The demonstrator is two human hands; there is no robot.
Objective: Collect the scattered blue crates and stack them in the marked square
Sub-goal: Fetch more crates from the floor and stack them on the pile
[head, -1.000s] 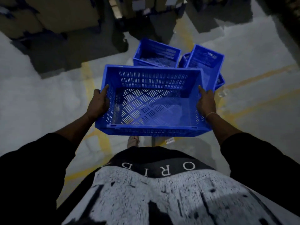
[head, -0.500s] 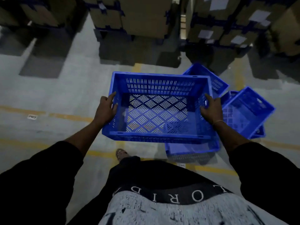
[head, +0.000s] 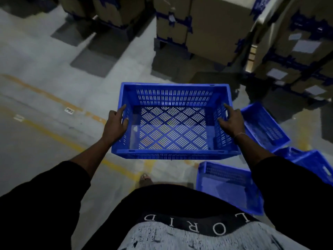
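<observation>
**Carried crate swung left, away from the loose crates**

The perforated blue plastic crate (head: 173, 121) is held level above the grey concrete floor (head: 45, 138), clear of everything. The left hand (head: 115, 126) clasps the left wall, thumb curled over the rim and a finger stretched along it; the right hand (head: 231, 120) clasps the right wall likewise. Compared with half a second ago, the view has turned left: the other blue crates, then ahead and right of the load, now lie at the right edge, one tilted (head: 264, 127) and one low beside the person's leg (head: 228, 186). The painted yellow floor lines (head: 59, 139) now run diagonally beneath the crate (whether they bound the marked square cannot be told). The taped cardboard cartons (head: 203, 29) fill more of the background. Judged from this, the crate is in transit, not yet set down.
</observation>
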